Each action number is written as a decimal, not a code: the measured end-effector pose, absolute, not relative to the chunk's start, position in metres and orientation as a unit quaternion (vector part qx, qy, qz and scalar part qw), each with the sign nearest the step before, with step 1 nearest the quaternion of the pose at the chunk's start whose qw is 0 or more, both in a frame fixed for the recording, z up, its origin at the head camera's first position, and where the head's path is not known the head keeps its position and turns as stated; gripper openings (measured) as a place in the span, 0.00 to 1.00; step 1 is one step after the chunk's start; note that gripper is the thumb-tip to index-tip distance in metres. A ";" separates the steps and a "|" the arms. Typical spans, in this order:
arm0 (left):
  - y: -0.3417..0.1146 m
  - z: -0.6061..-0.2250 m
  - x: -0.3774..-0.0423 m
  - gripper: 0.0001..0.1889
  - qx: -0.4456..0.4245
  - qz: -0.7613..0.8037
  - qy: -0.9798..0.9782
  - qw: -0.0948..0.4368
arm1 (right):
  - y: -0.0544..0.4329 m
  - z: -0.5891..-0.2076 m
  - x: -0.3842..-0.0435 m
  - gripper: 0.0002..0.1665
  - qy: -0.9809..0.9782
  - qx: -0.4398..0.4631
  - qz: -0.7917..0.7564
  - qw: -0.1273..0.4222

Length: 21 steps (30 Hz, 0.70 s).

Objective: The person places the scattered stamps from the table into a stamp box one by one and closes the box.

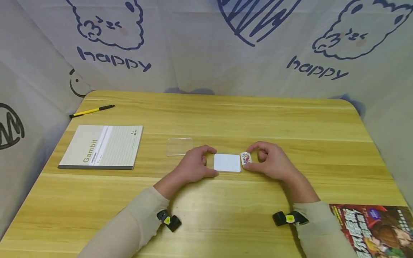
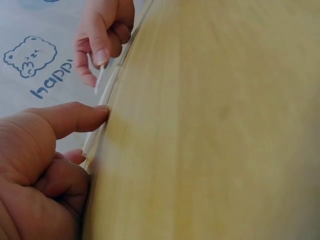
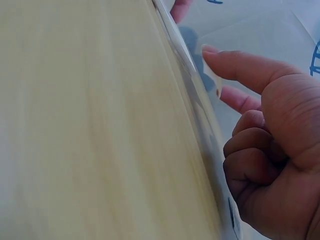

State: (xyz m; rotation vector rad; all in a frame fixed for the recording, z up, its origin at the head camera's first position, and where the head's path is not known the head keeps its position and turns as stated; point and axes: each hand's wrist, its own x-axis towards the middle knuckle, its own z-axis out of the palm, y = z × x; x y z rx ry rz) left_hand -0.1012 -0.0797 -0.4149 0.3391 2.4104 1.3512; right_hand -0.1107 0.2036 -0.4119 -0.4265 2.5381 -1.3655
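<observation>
A flat white rectangular piece, perhaps a shallow box or a stack of cards, lies on the table in the head view. My left hand grips its left end, thumb at the near corner and index finger at the far one. In the left wrist view this hand is at the piece's thin edge. My right hand pinches a small card with a colourful print between thumb and index finger, just off the piece's right end. The right wrist view shows that hand with its other fingers curled in.
A clear plastic cover lies left of the white piece. Further left are a notebook and a yellow-black pen. A colourful magazine lies at the near right. Printed white cloth hangs behind the wooden table.
</observation>
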 end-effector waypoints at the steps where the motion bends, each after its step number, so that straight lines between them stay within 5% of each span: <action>1: -0.080 -0.415 -0.101 0.34 0.120 0.476 0.853 0.177 | 0.201 -0.411 -0.110 0.25 0.862 -0.149 -0.471 0.112; 21: -0.080 -0.413 -0.101 0.32 0.119 0.468 0.858 0.177 | 0.151 -0.416 -0.109 0.26 0.840 -0.176 -0.502 0.104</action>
